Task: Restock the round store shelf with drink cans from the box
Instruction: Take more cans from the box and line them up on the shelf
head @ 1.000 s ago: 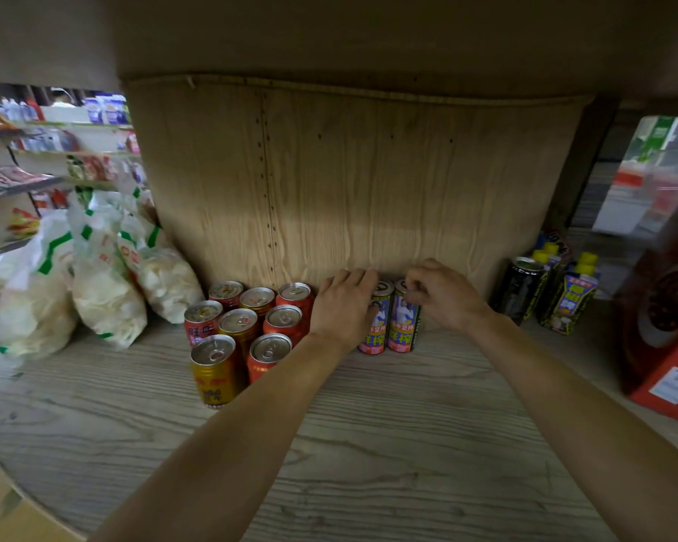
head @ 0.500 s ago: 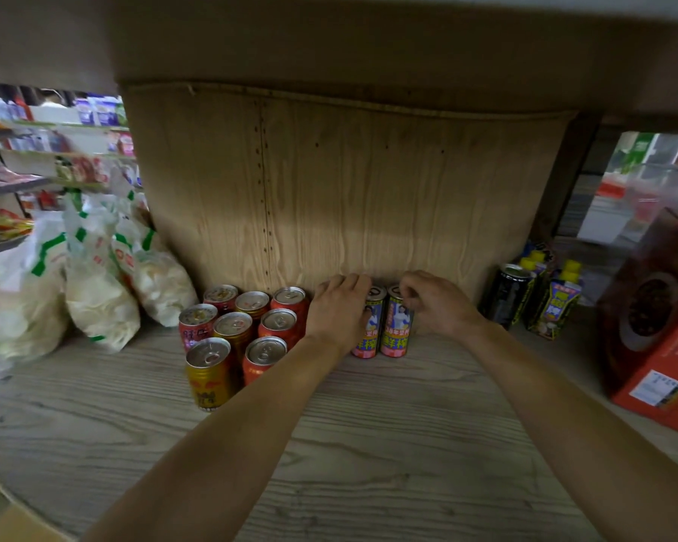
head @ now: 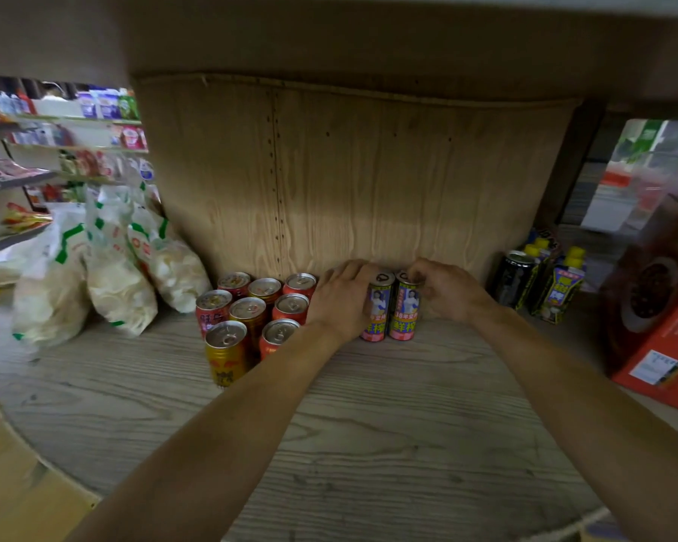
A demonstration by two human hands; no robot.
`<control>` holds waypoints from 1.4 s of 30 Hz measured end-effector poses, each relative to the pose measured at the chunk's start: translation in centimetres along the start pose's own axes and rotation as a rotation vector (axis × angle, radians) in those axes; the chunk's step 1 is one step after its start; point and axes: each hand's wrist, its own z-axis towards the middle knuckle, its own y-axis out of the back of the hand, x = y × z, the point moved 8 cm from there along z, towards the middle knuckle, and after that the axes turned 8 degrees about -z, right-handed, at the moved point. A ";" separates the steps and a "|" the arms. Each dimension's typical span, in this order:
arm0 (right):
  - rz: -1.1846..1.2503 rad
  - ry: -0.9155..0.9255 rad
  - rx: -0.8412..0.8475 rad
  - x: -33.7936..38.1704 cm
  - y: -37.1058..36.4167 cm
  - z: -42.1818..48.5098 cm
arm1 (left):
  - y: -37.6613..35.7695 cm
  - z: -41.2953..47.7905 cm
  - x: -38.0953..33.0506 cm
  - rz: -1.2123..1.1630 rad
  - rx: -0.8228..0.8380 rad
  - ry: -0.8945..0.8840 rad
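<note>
Fingers of the left hand [head: 341, 303] are curving round behind the left can [head: 378, 312], the thumb staying hidden. This is one of two slim cans standing upright and touching at the back of the round shelf [head: 368, 444], against the wooden panel [head: 368, 189]. The right hand [head: 453, 291] is pinching the rim of the right can [head: 406, 312] with curled fingertips. Red and gold cans [head: 251, 311] are standing just beside the left hand. Snack bags [head: 114, 275] are leaning further left; a black can [head: 515, 277], yellow-capped bottles [head: 562, 291] and a red box [head: 662, 326] are sitting to the right.
</note>
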 end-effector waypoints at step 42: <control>0.395 -0.602 -0.186 -2.1 -11.7 -3.9 | -11.3 -7.4 0.3 0.029 0.336 0.314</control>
